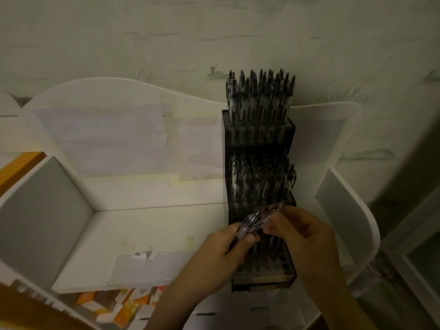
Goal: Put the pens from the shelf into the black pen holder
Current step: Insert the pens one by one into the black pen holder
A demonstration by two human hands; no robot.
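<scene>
No text, label, brand, number or sign can be read anywhere; the print on the orange and white boxes (pixel 123 306) is too blurred to be made out.

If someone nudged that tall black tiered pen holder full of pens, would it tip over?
The tall black tiered pen holder probably resists a light nudge: its stepped base reaches well forward. Still, the clear-barrelled pens crowd the upper tiers, so a push near the top might rock it backward. Loaded this full, it likely feels heavy for its size.

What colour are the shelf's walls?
White, seen in the head view: the shelf has plain white walls.
</scene>
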